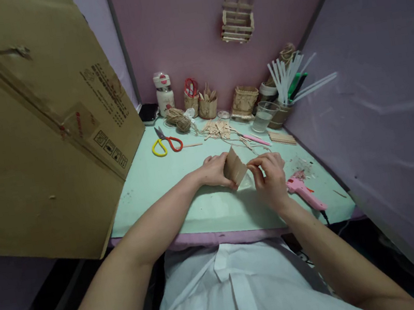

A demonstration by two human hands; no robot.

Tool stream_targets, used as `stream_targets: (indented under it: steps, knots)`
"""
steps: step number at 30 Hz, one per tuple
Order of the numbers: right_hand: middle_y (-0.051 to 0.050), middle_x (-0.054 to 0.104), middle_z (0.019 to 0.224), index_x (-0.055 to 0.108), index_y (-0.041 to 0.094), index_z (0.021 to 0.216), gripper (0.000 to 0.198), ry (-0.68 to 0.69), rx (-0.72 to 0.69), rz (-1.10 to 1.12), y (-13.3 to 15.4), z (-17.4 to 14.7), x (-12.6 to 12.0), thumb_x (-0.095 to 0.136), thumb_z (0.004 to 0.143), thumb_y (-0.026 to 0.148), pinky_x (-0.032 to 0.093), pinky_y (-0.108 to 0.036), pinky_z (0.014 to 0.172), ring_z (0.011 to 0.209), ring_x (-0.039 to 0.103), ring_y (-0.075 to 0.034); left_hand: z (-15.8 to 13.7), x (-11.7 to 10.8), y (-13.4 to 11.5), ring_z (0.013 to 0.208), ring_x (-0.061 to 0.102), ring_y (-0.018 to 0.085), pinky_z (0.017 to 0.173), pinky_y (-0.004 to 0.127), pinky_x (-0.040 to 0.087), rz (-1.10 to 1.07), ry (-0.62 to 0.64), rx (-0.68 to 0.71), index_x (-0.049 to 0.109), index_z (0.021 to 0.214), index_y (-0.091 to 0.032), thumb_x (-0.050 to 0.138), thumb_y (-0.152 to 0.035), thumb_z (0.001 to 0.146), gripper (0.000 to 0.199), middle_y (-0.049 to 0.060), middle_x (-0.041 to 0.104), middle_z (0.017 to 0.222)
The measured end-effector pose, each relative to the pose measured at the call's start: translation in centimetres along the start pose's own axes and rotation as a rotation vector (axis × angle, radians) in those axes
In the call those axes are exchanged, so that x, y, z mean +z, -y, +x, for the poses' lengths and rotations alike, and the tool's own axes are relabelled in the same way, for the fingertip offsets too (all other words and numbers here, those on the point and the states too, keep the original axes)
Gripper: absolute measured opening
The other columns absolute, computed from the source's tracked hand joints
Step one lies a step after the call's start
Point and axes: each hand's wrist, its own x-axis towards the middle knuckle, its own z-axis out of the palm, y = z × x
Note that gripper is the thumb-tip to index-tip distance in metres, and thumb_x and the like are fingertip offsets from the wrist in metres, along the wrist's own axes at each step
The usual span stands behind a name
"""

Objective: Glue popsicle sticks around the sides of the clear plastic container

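My left hand [217,170] is closed around a small brown cardboard piece [236,167], holding it tilted just above the middle of the table. It looks folded or box-like, with one flat face toward me. Close to its right edge, my right hand [271,176] has thumb and finger pinched together. Whatever sits in that pinch is too small to make out. Below the cardboard lies a clear, shiny patch [247,180] on the tabletop. A pink glue gun [306,192] rests just right of my right hand, its cord running off the front edge.
Scissors [166,143] with yellow and red handles lie at the left. Behind my hands are wooden sticks [216,129], a twine ball [182,122], a pink pen-like tool [255,140] and a clear cup [263,117]. A large cardboard sheet [45,123] stands along the left side.
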Motion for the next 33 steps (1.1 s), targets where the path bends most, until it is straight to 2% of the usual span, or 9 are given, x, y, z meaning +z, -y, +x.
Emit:
stream_targets:
  steps: [8, 13, 21, 27, 33]
  knots:
    - [-0.003, 0.063, 0.083, 0.06, 0.022, 0.086, 0.011, 0.007, -0.045, -0.028, -0.2, -0.2, -0.3, 0.055, 0.095, 0.026, 0.037, -0.035, 0.08, 0.086, 0.052, -0.021, 0.0, 0.1, 0.1, 0.118, 0.053, 0.034, 0.105, 0.045, 0.034, 0.0, -0.011, 0.01, 0.039, 0.124, -0.02, 0.073, -0.066, 0.054, 0.091, 0.012, 0.058, 0.125]
    - [-0.005, 0.063, 0.09, 0.061, 0.022, 0.096, 0.005, 0.047, -0.101, -0.078, -0.2, -0.5, -0.9, 0.057, 0.094, 0.025, 0.038, -0.037, 0.083, 0.09, 0.052, -0.021, -0.1, 0.2, 0.0, 0.119, 0.052, 0.034, 0.105, 0.046, 0.034, -0.007, -0.034, 0.02, 0.039, 0.125, -0.019, 0.072, -0.066, 0.054, 0.091, 0.012, 0.058, 0.124]
    - [-0.009, 0.057, 0.106, 0.055, 0.024, 0.118, 0.033, 0.101, -0.125, -0.151, -1.1, -1.6, -0.4, 0.063, 0.087, 0.029, 0.038, -0.042, 0.089, 0.101, 0.048, -0.027, 0.1, 0.4, 0.3, 0.119, 0.053, 0.034, 0.104, 0.045, 0.035, -0.009, -0.046, 0.028, 0.039, 0.125, -0.019, 0.072, -0.068, 0.055, 0.092, 0.011, 0.059, 0.123]
    - [-0.013, 0.053, 0.122, 0.036, 0.023, 0.14, 0.062, 0.134, -0.114, -0.137, -1.9, -2.3, -0.1, 0.063, 0.085, 0.034, 0.038, -0.048, 0.096, 0.113, 0.047, -0.03, 0.0, 0.5, 0.4, 0.121, 0.053, 0.035, 0.105, 0.046, 0.035, -0.004, -0.059, 0.03, 0.037, 0.128, -0.02, 0.074, -0.07, 0.053, 0.097, 0.013, 0.058, 0.127]
    - [-0.014, 0.053, 0.125, 0.033, 0.022, 0.142, 0.064, 0.16, -0.096, -0.182, -2.3, -2.8, 0.1, 0.062, 0.086, 0.032, 0.036, -0.05, 0.099, 0.116, 0.046, -0.031, -0.1, 0.4, 0.2, 0.124, 0.051, 0.035, 0.108, 0.047, 0.032, -0.012, -0.053, 0.033, 0.035, 0.131, -0.02, 0.075, -0.07, 0.052, 0.101, 0.013, 0.057, 0.129]
